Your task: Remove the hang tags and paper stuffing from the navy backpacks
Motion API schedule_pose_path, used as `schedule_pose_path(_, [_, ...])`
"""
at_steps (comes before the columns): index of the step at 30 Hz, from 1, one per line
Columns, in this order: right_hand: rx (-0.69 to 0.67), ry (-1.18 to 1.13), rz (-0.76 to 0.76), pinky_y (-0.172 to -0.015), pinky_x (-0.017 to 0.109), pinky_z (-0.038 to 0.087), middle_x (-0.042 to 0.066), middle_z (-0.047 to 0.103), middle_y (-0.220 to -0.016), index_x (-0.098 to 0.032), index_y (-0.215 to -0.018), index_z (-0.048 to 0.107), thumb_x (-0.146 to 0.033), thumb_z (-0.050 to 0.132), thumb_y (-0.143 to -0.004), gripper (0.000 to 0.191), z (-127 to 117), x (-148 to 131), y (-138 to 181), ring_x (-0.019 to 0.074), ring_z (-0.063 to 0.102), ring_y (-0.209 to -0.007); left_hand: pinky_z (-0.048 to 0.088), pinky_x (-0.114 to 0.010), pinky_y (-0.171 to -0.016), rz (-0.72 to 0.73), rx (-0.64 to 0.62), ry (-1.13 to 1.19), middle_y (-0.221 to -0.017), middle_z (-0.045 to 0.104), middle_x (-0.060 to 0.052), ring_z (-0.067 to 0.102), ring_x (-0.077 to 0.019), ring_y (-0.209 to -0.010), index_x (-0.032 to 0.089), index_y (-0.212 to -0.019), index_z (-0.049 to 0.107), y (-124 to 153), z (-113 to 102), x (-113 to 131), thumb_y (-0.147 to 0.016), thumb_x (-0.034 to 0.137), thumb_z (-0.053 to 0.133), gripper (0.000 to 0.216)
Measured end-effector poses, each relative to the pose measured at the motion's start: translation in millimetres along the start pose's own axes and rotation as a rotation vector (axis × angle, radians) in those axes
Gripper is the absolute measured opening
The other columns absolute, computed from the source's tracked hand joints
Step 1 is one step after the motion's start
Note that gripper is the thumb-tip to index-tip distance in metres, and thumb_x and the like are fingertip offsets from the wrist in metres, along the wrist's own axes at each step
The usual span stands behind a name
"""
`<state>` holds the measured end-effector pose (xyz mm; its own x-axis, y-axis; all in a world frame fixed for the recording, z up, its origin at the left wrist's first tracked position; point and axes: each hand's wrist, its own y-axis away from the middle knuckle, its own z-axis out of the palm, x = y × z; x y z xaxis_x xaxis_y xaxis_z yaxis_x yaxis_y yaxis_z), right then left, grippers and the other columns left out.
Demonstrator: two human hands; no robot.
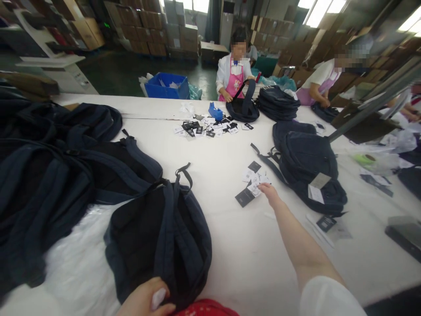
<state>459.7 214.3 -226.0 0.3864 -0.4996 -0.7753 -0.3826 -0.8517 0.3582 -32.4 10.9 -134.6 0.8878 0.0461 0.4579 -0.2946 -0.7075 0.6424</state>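
A dark navy backpack (138,237) lies in front of me, its straps facing up. At its near edge my left hand (148,298) is closed on the fabric, and something white covers one fingertip. Farther right my right hand (270,193) reaches to a small heap of paper hang tags (255,186), its fingers closed on a white tag at the heap's edge. Black tags lie around that heap, the largest one (245,197) on its near side. Another navy backpack (302,158) lies to the right with tags on it.
Several navy backpacks (36,184) are heaped at the left beside white plastic wrapping (85,259). A larger tag pile (205,127) and a blue tape dispenser (215,111) sit across the white table (230,254). Co-workers (235,72) handle bags opposite. A metal pole (365,109) slants at right.
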Motion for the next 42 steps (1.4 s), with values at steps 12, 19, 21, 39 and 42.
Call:
schedule_pose_path(12, [-0.314,-0.493,-0.271,-0.073,0.029,0.052,-0.001,0.067,-0.07,-0.02,-0.081,0.06,-0.04,0.075,-0.07,0.027,11,-105,221,0.0138,0.063,-0.069,0.043,-0.032,-0.1,0.594,0.527,0.061,-0.131,0.057,-0.006,0.058,-0.0215,-0.115,0.025,-0.123,0.059,42,-45,91,-0.087,0.047,0.053,0.042])
schedule_pose_path(19, [-0.592,-1.081,-0.187,-0.069,0.021,0.052,-0.005,0.061,-0.068,-0.022,-0.079,0.062,-0.029,0.077,-0.072,0.019,81,-146,344,0.0083,0.06,-0.065,0.049,-0.034,-0.094,0.559,0.63,0.091,-0.133,0.058,-0.005,0.059,-0.0245,-0.114,0.024,-0.133,0.049,46,-8,128,-0.067,0.061,0.071,0.079])
schedule_pose_path(21, [-0.628,-1.203,-0.117,-0.072,0.02,0.053,-0.007,0.06,-0.067,-0.022,-0.079,0.062,-0.027,0.077,-0.073,0.017,90,-152,359,0.007,0.059,-0.065,0.051,-0.032,-0.085,0.514,0.627,0.09,-0.115,0.068,-0.002,0.065,-0.0232,-0.1,0.025,-0.118,0.061,53,-2,118,-0.07,0.057,0.07,0.058])
schedule_pose_path(39, [-0.444,-0.29,-0.582,-0.086,0.038,0.049,0.005,0.071,-0.091,-0.02,-0.088,0.064,-0.045,0.064,-0.081,0.026,97,-132,388,0.0197,0.064,-0.087,0.031,-0.018,-0.036,0.556,0.384,1.178,-0.08,0.065,-0.003,0.043,-0.0041,-0.041,0.014,-0.087,0.067,82,-5,64,-0.085,0.053,0.052,0.042])
schedule_pose_path(42, [-0.586,-0.237,-0.595,-0.084,0.037,0.05,0.007,0.07,-0.097,-0.02,-0.089,0.063,-0.046,0.059,-0.085,0.027,100,-130,402,0.0201,0.064,-0.089,0.028,-0.019,-0.037,0.604,0.439,1.251,-0.084,0.065,-0.005,0.043,-0.0038,-0.044,0.013,-0.074,0.065,90,-10,57,-0.084,0.054,0.052,0.044])
